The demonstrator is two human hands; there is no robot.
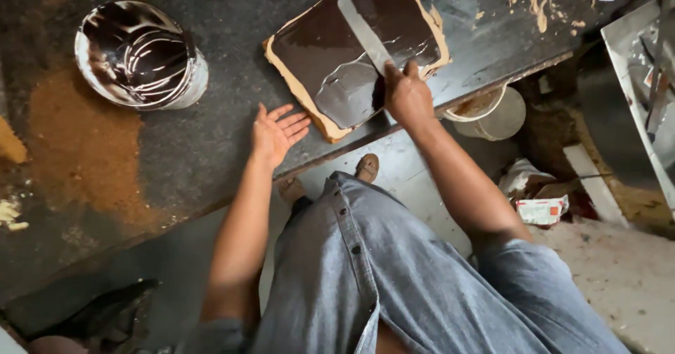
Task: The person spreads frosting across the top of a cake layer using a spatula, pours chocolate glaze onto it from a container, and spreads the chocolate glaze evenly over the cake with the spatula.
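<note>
Seen from above: a flat board coated in glossy dark brown paste, pale edges showing, lying tilted near the front edge of a dark, stained surface. Laid across the board, a long flat metal blade, its near end gripped by the right hand, fingers curled tight around it at the board's lower corner. Just left of the board, not touching it, the left hand, palm down on the surface, fingers spread apart and holding nothing. Farther left, well apart from both hands, a round white tub smeared inside with the same dark paste. Orange-brown powder scattered over the left part of the surface. Below the edge, a pale bucket on the floor, crumpled wrappers beside it, and a grey buttoned shirt in the foreground.
</note>
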